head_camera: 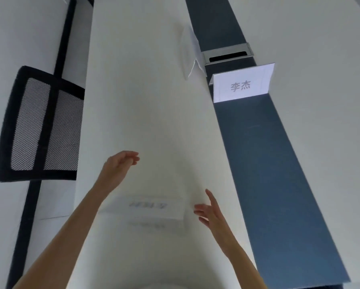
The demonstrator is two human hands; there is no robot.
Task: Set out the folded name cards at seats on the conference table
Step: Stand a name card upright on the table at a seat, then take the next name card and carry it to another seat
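Observation:
A folded white name card (pixel 145 207) with blurred print rests on the white conference table (pixel 145 122) between my two hands. My left hand (pixel 118 165) hovers above and to the left of it, fingers loosely curled, holding nothing. My right hand (pixel 210 211) is just to the card's right, fingers spread, not touching it. A second name card (pixel 241 85) with printed characters stands upright on the dark blue centre strip (pixel 279 174). A third folded card (pixel 190 53) stands on the white surface beside the strip, seen side-on.
A black mesh-back chair (pixel 39 126) stands at the table's left edge. A metal cable hatch (pixel 229 52) is set into the blue strip just beyond the standing card. White tabletop continues on the far side of the strip.

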